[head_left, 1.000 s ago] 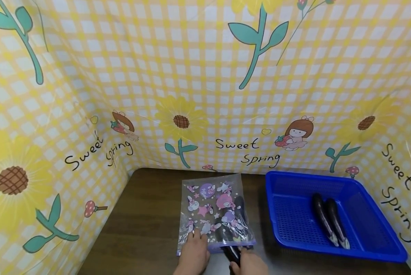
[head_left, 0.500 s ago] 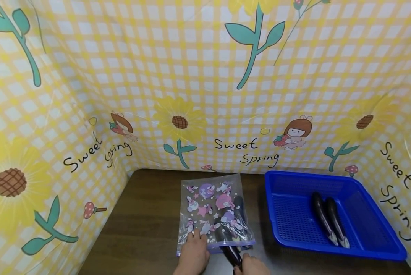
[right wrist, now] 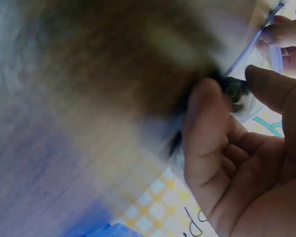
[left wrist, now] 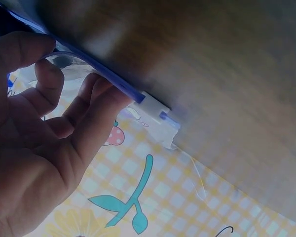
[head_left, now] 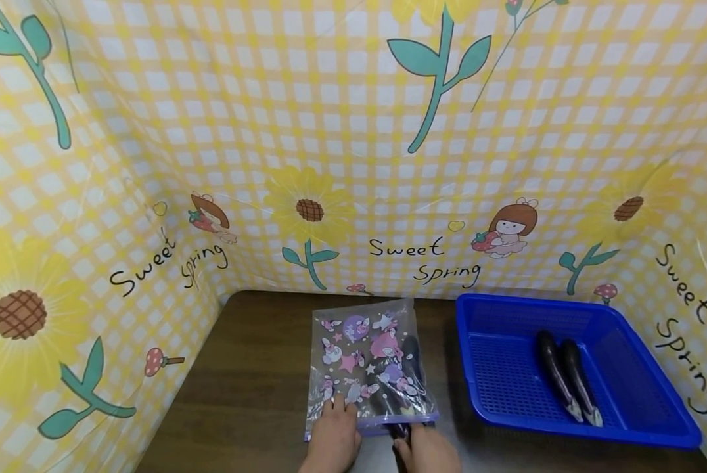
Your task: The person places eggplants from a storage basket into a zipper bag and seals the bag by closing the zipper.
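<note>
A clear zip bag [head_left: 353,368] with pink and purple cartoon prints lies flat on the table, its purple-edged mouth facing me. My left hand [head_left: 333,433] pinches the mouth's edge near its left end; in the left wrist view a white slider [left wrist: 154,106] sits just past the fingers. At the right of the mouth my right hand [head_left: 429,450] holds a dark eggplant [head_left: 399,431], most of it inside the bag. The right wrist view shows its stem end [right wrist: 234,91] by the thumb and fingers. Through the plastic, another eggplant [head_left: 411,355] shows along the bag's right side.
A blue plastic basket [head_left: 468,368] stands to the right on the brown table [head_left: 235,368], with two eggplants [head_left: 566,374] lying side by side in it. Behind and at both sides hangs a yellow checked cloth [head_left: 353,144] with flower prints.
The right hand first shifted back along the eggplant toward its near end, then moved forward, and the eggplant slid deeper into the bag. My left hand stays on the bag's edge.
</note>
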### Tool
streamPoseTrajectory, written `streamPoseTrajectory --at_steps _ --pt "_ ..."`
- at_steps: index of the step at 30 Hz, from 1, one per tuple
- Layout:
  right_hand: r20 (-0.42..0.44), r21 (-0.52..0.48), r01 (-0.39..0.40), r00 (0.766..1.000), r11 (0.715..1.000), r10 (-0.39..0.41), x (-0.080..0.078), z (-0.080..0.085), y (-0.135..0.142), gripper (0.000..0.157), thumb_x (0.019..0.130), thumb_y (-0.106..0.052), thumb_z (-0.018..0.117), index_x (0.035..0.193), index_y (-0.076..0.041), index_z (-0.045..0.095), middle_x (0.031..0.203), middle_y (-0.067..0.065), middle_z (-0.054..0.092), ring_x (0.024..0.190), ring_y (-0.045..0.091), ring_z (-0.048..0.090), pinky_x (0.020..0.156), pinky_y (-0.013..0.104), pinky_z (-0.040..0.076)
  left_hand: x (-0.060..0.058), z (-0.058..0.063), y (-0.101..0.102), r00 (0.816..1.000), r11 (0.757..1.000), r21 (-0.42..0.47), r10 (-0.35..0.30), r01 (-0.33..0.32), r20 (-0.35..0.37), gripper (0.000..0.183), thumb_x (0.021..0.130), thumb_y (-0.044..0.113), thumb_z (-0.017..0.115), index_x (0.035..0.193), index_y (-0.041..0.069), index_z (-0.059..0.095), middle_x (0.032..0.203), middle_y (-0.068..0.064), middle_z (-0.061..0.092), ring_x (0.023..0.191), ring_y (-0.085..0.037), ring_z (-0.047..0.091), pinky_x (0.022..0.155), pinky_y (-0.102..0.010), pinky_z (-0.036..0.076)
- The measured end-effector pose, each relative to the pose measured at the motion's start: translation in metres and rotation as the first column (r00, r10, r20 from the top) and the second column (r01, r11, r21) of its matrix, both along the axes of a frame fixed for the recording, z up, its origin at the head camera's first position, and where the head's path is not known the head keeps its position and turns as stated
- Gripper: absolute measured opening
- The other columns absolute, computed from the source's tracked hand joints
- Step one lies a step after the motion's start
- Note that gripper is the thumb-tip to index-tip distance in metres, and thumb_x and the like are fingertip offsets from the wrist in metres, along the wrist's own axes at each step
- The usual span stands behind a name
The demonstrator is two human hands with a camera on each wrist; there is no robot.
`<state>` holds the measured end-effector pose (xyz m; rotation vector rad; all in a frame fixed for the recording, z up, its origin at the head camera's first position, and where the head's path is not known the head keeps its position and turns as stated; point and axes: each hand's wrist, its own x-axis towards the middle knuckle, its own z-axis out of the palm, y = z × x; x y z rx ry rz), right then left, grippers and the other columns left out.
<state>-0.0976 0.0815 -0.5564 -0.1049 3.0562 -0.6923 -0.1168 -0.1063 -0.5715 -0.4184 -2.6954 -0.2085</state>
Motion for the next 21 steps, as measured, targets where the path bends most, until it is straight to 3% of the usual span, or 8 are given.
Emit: streamPoseTrajectory --at_steps 4,12,21 --pt "0.013 -0.008 -0.019 1.0 1.0 0.019 -0.003 -0.002 0.002 0.038 0.076 -0.036 0.074 0.092 -0.005 0.059 0.076 0.011 0.061 0.066 0.033 0.06 0.056 0.049 0.045 0.0 0.0 0.0 1.0 1.0 0.001 -0.001 0.001 -0.001 0.028 0.056 0.015 0.071 0.074 0.003 0.053 0.081 -0.013 0.046 0.069 -0.029 0.046 0.039 -0.035 0.037" --pt "0.002 -0.048 -0.182 0.983 0.982 0.182 -0.006 -0.005 0.012 0.034 0.074 -0.022 0.074 0.097 -0.005 0.055 0.075 0.005 0.057 0.068 0.028 0.059 0.059 0.046 0.045 0.0 0.001 0.0 1.0 1.0 -0.001 -0.01 0.01 -0.018 0.029 0.055 0.016 0.072 0.072 0.004 0.053 0.08 -0.013 0.046 0.068 -0.028 0.045 0.04 -0.034 0.037" --pt "-0.035 -0.065 -0.225 0.974 0.972 0.224 -0.009 -0.009 0.016 0.023 0.079 -0.024 0.073 0.076 -0.015 0.051 0.064 -0.004 0.048 0.059 0.02 0.052 0.051 0.041 0.039 0.001 0.002 0.0 1.0 1.0 0.005 -0.011 0.011 -0.022 0.026 0.055 0.015 0.071 0.071 0.005 0.053 0.08 -0.013 0.046 0.068 -0.028 0.046 0.038 -0.034 0.037"
